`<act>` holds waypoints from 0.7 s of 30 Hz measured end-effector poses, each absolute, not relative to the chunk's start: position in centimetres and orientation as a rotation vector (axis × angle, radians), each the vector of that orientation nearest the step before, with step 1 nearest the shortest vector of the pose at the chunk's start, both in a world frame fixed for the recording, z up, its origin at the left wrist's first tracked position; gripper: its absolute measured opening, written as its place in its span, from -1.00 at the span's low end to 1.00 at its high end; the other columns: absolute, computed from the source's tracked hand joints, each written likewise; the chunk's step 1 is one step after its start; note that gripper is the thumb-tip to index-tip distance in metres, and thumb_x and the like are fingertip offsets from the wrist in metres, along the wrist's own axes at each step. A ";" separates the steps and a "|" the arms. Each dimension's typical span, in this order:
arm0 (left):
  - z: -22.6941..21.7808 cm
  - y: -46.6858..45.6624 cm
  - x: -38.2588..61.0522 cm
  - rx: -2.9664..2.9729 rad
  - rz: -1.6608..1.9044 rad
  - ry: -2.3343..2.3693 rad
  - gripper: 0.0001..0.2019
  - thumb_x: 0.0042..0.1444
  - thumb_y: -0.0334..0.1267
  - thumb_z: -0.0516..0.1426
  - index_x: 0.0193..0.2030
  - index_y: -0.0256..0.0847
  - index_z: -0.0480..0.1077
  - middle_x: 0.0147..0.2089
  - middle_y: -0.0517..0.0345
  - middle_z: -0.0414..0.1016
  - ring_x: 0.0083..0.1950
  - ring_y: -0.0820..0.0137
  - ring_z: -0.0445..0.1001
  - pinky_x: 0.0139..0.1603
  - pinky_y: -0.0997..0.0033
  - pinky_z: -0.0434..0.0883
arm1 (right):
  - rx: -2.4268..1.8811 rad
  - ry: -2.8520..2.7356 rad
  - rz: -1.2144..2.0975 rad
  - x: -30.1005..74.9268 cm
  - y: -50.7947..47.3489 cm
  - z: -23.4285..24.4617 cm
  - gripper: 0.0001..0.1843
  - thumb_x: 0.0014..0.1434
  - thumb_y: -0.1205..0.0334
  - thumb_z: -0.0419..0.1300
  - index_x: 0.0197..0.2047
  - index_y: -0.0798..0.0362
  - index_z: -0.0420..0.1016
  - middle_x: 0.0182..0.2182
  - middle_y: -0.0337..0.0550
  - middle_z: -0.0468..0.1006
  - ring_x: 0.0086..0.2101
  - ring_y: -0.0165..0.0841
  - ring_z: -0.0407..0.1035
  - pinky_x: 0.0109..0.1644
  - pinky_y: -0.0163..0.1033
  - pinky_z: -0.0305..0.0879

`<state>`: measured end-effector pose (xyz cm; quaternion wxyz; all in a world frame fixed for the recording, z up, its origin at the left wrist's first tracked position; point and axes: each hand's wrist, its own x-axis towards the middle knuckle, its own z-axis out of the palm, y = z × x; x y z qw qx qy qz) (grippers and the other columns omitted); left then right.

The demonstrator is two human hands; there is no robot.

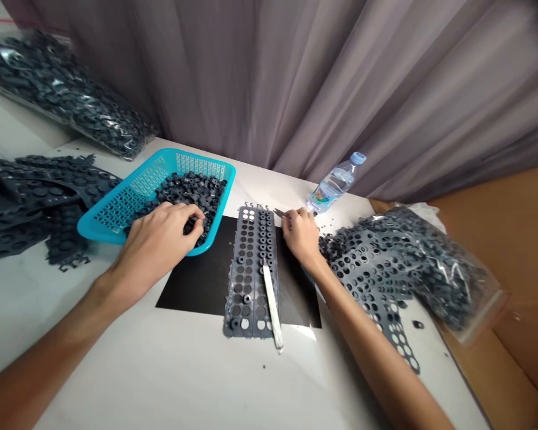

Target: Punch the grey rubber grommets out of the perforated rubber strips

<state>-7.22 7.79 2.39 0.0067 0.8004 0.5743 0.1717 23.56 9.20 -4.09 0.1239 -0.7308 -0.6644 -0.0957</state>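
Observation:
My left hand [168,233] is over the near edge of a turquoise plastic basket [224,206] holding many small dark rubber bushings [190,188]. Its thumb and forefinger come together in a pinch; anything between them is too small to make out. My right hand [301,234] is closed round a small pointed metal tool [280,213], whose tips point left and whose handle the fingers hide. Between the hands lies a perforated grey rubber sheet [250,263], with bushings standing mostly along its right rows. A white-wrapped stick [271,304] with a pointed end rests across it.
Under the sheet is a black mat [192,286] on a white table [161,370]. A water bottle [334,186] stands behind my right hand. Perforated rubber scraps [372,269] and a clear bag [457,280] lie right; rubber sheets [49,185] and another full bag [67,89] lie left.

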 end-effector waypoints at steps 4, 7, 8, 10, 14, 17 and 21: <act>2.4 7.1 -6.6 2.663 0.683 1.781 -0.80 0.36 -0.22 0.08 -0.04 -0.13 0.52 -0.07 0.03 0.61 0.04 0.04 0.48 -0.08 0.11 0.43 | -2.001 -1.982 -0.266 22.8 6.0 -3.7 -0.56 0.45 0.25 -0.03 0.30 0.21 0.31 0.11 0.21 0.41 0.08 -0.04 0.25 0.21 0.04 0.24; 2.4 6.7 -5.8 2.716 0.903 1.773 -0.78 0.38 -0.24 0.07 0.02 -0.19 0.52 -0.01 -0.06 0.57 0.07 0.03 0.44 0.07 0.05 0.38 | -1.733 -2.009 -0.109 21.6 1.9 -2.2 -0.54 0.47 0.18 -0.01 0.36 0.10 0.24 0.12 0.15 0.41 0.10 -0.07 0.26 0.22 0.06 0.27; 2.4 6.4 -5.4 2.726 0.973 1.734 -0.78 0.38 -0.25 0.08 0.01 -0.19 0.52 -0.02 -0.06 0.56 0.06 0.04 0.44 0.08 0.05 0.37 | -1.686 -2.068 0.002 21.2 0.5 -1.6 -0.56 0.46 0.15 0.02 0.34 0.06 0.25 0.05 0.11 0.44 0.06 -0.08 0.30 0.16 0.03 0.32; 2.4 5.6 -4.3 2.756 1.061 1.553 -0.82 0.39 -0.27 0.09 -0.02 -0.18 0.52 -0.04 -0.01 0.56 0.01 0.11 0.45 0.07 0.09 0.37 | -1.670 -2.187 0.207 20.7 -2.1 -0.7 -0.57 0.44 0.12 0.07 0.31 0.03 0.29 -0.08 0.04 0.49 -0.08 -0.11 0.37 -0.01 -0.03 0.38; 1.1 3.2 -1.5 2.725 0.937 1.093 -0.84 0.41 -0.35 0.06 -0.05 -0.17 0.48 -0.08 0.10 0.57 -0.06 0.24 0.48 0.04 0.15 0.37 | -1.742 -2.322 0.553 20.9 -4.8 -0.1 -0.39 0.41 0.26 0.04 0.48 0.03 0.06 -0.31 -0.15 0.50 -0.40 -0.28 0.36 -0.33 -0.20 0.28; -0.5 2.2 0.1 2.661 0.768 0.956 -0.83 0.41 -0.35 0.05 0.02 -0.18 0.45 -0.04 0.08 0.54 -0.05 0.24 0.48 0.07 0.10 0.39 | -1.755 -2.278 0.666 22.1 -4.9 0.2 -0.21 0.34 0.37 0.05 0.55 -0.03 -0.10 -0.45 -0.32 0.41 -0.50 -0.36 0.29 -0.39 -0.27 0.21; -2.2 2.5 0.7 2.576 0.586 0.825 -0.70 0.41 -0.25 0.11 0.23 -0.13 0.36 0.15 0.01 0.44 0.16 0.17 0.44 0.24 0.04 0.39 | -1.638 -2.089 0.830 24.4 -4.4 1.2 -0.35 0.41 0.27 0.04 0.51 -0.12 0.08 -0.44 -0.32 0.41 -0.47 -0.40 0.31 -0.36 -0.29 0.32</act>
